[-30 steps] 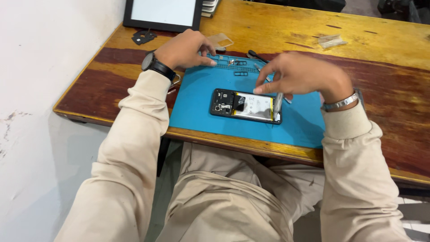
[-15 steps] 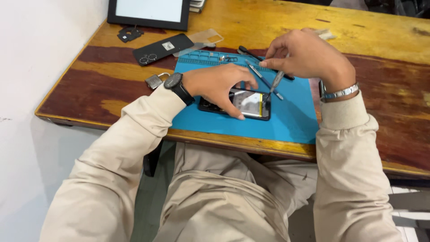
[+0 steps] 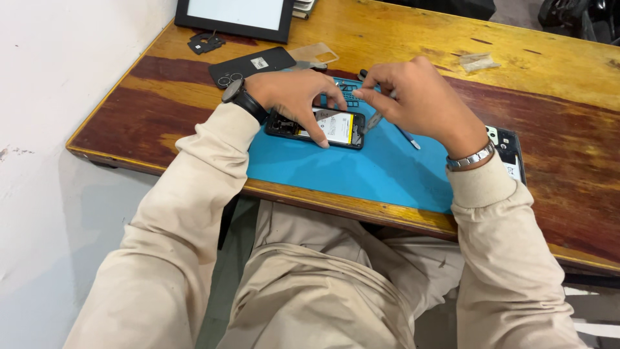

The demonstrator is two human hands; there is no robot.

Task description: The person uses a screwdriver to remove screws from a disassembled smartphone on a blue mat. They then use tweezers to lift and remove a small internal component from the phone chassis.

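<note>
While one opened smartphone (image 3: pixel 316 126) is lain flat on the blue repair mat (image 3: pixel 361 171), it is pinned at its left end by the left hand (image 3: pixel 290 97), whose fingers are spread across the frame and pressed down rather than curled around it; a black wristwatch (image 3: pixel 237 98) is worn on that wrist. One pair of metal tweezers (image 3: pixel 373 119) is pinched between thumb and fingertips of the right hand (image 3: pixel 420 100), the tips being brought down at the phone's right end, just beside the yellow-edged battery. A silver bracelet (image 3: pixel 470 158) is seen on the right wrist. One slim tool (image 3: pixel 408 137) is left on the mat just under the right hand. Beyond the left hand, one black back cover (image 3: pixel 248 66) and one clear case (image 3: pixel 313 53) are laid on the wooden table (image 3: pixel 549 90), and one framed tablet-like panel (image 3: pixel 236 16) is set farther off. A second phone (image 3: pixel 507 145) is partly hidden behind the right wrist.
</note>
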